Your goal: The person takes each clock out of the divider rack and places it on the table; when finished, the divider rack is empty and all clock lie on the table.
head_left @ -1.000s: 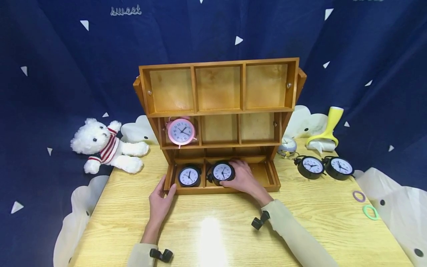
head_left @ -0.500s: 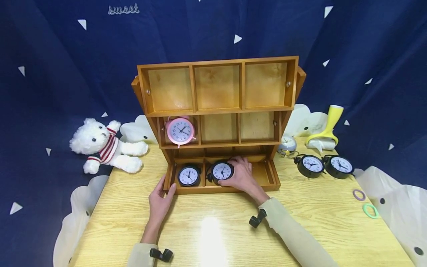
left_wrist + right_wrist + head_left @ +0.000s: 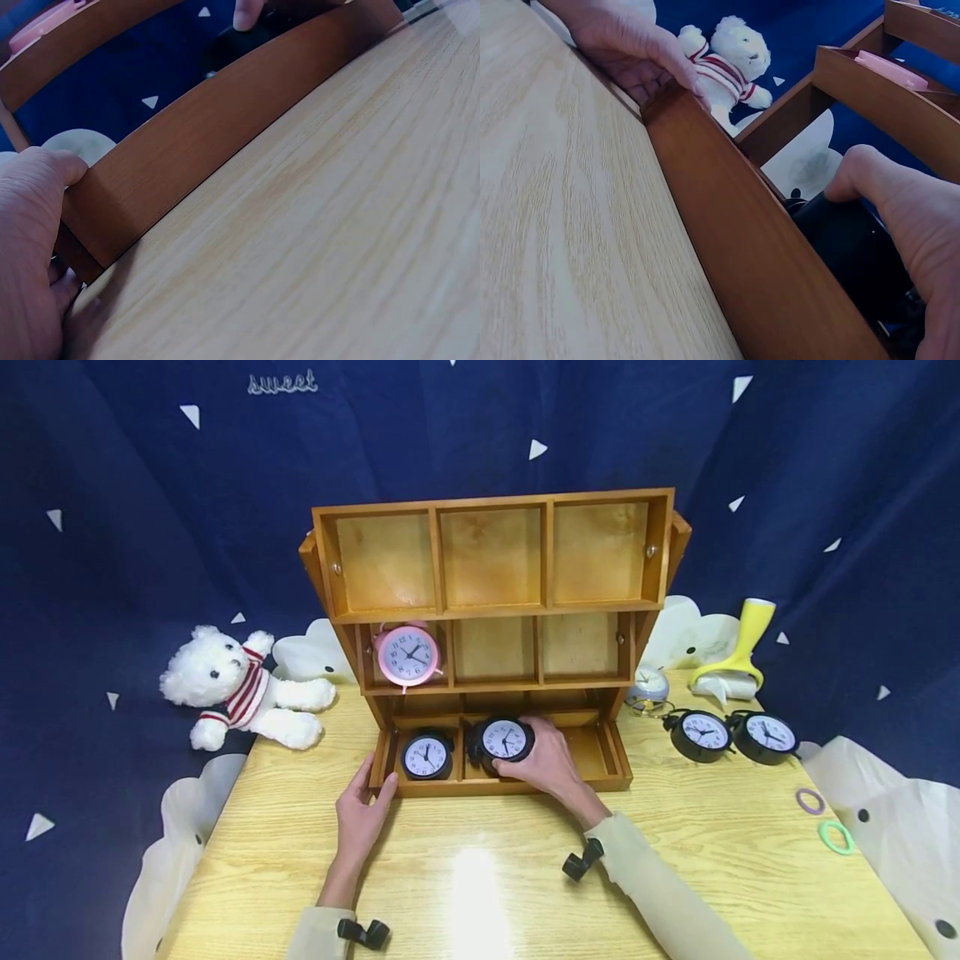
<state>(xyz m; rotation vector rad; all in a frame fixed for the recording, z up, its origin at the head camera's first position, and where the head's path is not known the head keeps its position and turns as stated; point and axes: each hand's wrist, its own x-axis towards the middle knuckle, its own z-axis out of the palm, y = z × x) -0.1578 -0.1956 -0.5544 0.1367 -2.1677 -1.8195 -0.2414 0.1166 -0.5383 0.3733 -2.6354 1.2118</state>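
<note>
A three-tier wooden shelf (image 3: 442,789) with square compartments stands on the table. My right hand (image 3: 551,764) grips a black alarm clock (image 3: 504,740) at the middle compartment of the bottom tier. Its white dial faces up, and the thumb lies against its near side in the right wrist view. Another black alarm clock (image 3: 425,757) sits in the bottom left compartment. At the shelf's front left corner, my left hand (image 3: 362,814) holds the wood, thumb over the front board (image 3: 165,165); its other fingers are partly hidden. A pink alarm clock (image 3: 408,656) occupies the middle tier's left compartment.
Two black alarm clocks (image 3: 701,735) lie right of the shelf, near a grey-blue clock (image 3: 649,685) and a yellow-handled roller (image 3: 738,652). Purple (image 3: 810,802) and green rings (image 3: 836,837) lie near the table's right edge. A white teddy bear (image 3: 243,689) leans at the left.
The black clock in my right hand has shifted slightly away from me and to the right, and its dial has turned a little. My left hand keeps its place on the shelf corner.
</note>
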